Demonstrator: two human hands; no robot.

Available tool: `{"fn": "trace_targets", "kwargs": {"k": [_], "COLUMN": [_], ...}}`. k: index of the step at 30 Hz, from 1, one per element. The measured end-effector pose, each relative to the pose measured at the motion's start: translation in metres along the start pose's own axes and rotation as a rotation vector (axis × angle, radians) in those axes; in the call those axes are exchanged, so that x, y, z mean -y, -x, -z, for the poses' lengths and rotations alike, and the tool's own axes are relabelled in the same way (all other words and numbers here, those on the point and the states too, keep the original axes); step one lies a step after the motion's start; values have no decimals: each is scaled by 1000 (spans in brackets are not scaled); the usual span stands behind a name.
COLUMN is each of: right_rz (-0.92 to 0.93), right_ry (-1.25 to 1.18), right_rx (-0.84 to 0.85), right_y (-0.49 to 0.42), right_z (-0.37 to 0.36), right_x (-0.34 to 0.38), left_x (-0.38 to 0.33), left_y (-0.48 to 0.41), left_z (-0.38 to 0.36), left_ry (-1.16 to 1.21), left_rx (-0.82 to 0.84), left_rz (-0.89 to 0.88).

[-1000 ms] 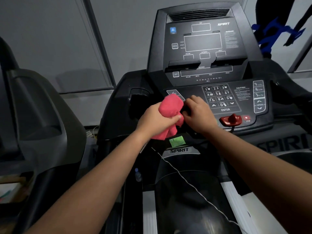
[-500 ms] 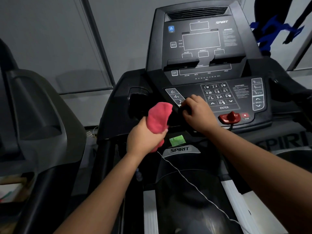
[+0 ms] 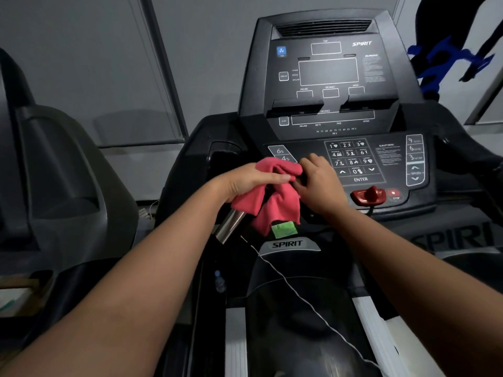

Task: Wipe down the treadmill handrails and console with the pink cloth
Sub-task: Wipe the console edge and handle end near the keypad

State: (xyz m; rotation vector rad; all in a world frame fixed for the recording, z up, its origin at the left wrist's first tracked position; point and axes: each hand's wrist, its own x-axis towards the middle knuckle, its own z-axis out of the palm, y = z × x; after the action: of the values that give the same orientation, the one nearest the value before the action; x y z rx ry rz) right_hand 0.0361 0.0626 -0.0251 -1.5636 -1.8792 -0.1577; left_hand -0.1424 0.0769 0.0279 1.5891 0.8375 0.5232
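The pink cloth (image 3: 275, 205) is draped over the treadmill's short handrail grip, whose bare silver end (image 3: 231, 225) sticks out below it. My left hand (image 3: 250, 179) grips the cloth from the left, thumb laid across its top. Touching the cloth's right side, my right hand (image 3: 318, 183) has its fingers curled at the grip; what they hold is hidden. Behind both hands rises the black console (image 3: 329, 77), with its keypad (image 3: 351, 159) just right of my right hand.
A red safety key (image 3: 368, 195) with a stop button sits right of my right hand. A green sticker (image 3: 284, 229) shows under the cloth. A thin white cord (image 3: 299, 292) runs down over the motor cover. Another treadmill (image 3: 54, 172) stands at left.
My left hand carried the cloth down and left, then back up to the right; the cloth now hangs spread over the grip. My right hand stayed in place.
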Motion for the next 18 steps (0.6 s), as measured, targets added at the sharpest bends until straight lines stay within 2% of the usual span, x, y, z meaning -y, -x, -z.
{"fn": "trace_targets", "kwargs": {"k": [3,6,8,11,14,18], "right_rz": [0,-13,-12,4,1,-11], "right_ry": [-1,12,10,-5,7,10], "right_rx": [25,27,13,1,4,25], "right_y": [2,3,4,4,4,3], "right_z": [2,1,0,-2,-4,-3], "right_x": [1,1,-1,-2,-5,-5], "left_x": [-2,9,22,40,57,57], "left_y": [-3,8,15,18,26,39], "left_z": [-7,-24,-34,-39,-45,-41], "left_ry": [-308,-523,-730,-912,-981,-761], "left_rx": [-194,-483,-661,-791,-864,-879], "left_rz": [-70,-146,-285,-396,-278,-22]}}
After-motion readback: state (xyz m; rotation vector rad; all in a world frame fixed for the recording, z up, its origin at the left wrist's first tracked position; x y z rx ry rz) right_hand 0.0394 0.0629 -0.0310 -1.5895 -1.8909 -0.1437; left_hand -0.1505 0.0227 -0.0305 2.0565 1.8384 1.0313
